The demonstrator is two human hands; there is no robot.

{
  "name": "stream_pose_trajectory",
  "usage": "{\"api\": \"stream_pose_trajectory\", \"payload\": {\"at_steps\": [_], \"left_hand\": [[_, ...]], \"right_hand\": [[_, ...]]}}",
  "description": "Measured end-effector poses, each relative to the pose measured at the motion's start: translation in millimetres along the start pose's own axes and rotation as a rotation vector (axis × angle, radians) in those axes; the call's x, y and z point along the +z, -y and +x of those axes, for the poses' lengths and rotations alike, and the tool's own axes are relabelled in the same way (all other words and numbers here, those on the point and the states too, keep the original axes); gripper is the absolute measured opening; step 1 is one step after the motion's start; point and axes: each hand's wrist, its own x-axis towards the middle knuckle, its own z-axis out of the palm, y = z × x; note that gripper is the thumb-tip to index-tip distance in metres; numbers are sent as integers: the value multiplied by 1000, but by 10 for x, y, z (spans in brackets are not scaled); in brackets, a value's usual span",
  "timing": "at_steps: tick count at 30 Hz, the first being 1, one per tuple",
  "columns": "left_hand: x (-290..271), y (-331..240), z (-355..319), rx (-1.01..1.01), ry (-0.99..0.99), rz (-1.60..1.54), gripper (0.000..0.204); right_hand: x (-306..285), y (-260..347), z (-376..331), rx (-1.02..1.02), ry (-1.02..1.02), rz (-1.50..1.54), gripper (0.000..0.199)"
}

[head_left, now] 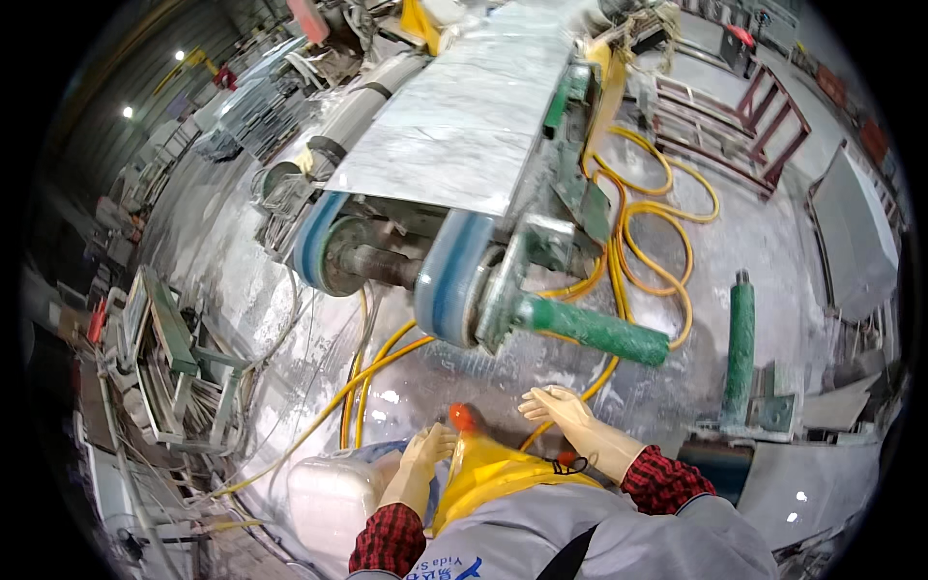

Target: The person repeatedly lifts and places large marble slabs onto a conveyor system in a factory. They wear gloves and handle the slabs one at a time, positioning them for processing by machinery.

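Both my hands wear cream rubber gloves. My left hand (430, 447) hangs low in front of me, above a white plastic container (333, 503); its fingers are loosely bent with nothing visible in them. My right hand (561, 408) is held out at waist height, fingers stretched to the left, holding nothing. Ahead of both hands, and apart from them, stands a conveyor with two blue belts (452, 275) at its near end. Pale grey-veined stone slabs (454, 116) lie flat on it. A green roller (594, 331) juts out from its right side.
Yellow hoses (667, 208) coil on the wet floor to the right and run beneath the conveyor. A green post (740, 348) rises at the right. Dark red metal racks (735, 130) stand further back. Metal frames (179, 358) are piled at the left. An orange boot tip (464, 418) shows below my yellow apron (493, 478).
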Motion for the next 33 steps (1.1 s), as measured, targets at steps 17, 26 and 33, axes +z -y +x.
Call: {"api": "stream_pose_trajectory", "payload": {"at_steps": [17, 26, 33], "left_hand": [[-1989, -1458, 1026, 285, -188, -172, 47], [-2129, -2308, 1510, 373, -86, 8, 47], [-2503, -3435, 1520, 501, -361, 399, 43]], "right_hand": [[1613, 1309, 2562, -429, -422, -1012, 37], [814, 1949, 3694, -817, -1026, -1778, 63], [676, 1871, 3892, -687, -1156, -1817, 62]]}}
